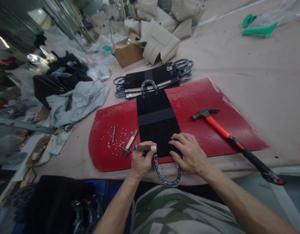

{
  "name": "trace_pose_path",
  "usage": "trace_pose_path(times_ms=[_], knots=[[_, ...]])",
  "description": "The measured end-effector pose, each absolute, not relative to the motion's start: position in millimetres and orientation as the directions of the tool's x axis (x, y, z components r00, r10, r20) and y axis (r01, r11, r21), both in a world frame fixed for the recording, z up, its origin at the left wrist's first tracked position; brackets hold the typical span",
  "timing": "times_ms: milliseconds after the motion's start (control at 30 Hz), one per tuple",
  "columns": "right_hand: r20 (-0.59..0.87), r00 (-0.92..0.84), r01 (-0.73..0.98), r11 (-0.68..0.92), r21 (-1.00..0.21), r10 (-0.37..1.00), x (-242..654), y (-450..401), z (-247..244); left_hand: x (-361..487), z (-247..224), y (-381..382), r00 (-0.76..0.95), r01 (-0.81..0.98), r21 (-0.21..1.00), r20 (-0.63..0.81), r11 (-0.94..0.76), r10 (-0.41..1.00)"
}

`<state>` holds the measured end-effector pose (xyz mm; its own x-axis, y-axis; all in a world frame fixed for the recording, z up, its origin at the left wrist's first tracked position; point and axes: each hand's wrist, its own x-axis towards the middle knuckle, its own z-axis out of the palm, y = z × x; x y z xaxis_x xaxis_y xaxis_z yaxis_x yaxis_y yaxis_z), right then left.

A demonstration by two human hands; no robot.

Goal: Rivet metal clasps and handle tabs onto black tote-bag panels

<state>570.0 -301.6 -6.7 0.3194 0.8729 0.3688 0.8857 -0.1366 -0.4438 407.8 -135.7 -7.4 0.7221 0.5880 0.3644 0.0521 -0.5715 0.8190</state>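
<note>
My left hand (142, 161) is closed around a metal punch (142, 148) with a brownish shaft and a paler end. The punch lies crosswise over the lower left edge of a long black bag panel (158, 131). At the panel's lower right edge, my right hand (189, 151) has bent fingers and thumb on the black material, at the root of the near handle. That plastic-wrapped handle (167, 182) loops over the table edge towards me. A matching handle (149, 83) stands at the far end. What lies under my fingertips is partly hidden.
Under the panel is a red board (203, 94). A claw hammer (220, 126) lies at right. At left are a pronged tool (130, 141), a thin metal rod (114, 134) and scattered small bits. Stacked black panels (137, 79), a cardboard box (129, 53) and beige bags (162, 42) stand behind.
</note>
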Motion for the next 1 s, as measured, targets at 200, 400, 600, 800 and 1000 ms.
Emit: trace_pose_path(times_ms=[200, 400, 600, 800, 1000], knots=[[0.370, 0.318, 0.888, -0.139, -0.437, 0.873, 569.9, -301.4, -6.2, 410.1, -10.1, -138.8, 0.722, 0.035, 0.795, 0.398, -0.606, 0.565], [0.371, 0.316, 0.892, -0.140, -0.430, 0.873, 568.8, -301.8, -6.3, 414.8, -9.9, -140.7, 0.740, -0.007, 0.747, 0.451, -0.665, 0.499], [0.364, 0.313, 0.893, -0.141, -0.428, 0.877, 569.0, -302.3, -4.4, 421.6, -9.0, -141.7, 0.747, 0.040, 0.772, 0.399, -0.635, 0.532], [0.365, 0.320, 0.886, -0.140, -0.442, 0.874, 567.2, -301.5, -7.6, 426.2, -11.4, -140.7, 0.776, 0.024, 0.720, 0.424, -0.693, 0.467], [0.453, 0.377, 0.855, -0.116, -0.505, 0.808, 581.9, -311.5, 0.3, 426.4, -10.9, -139.9, 0.793, -0.012, 0.752, 0.409, -0.659, 0.452]])
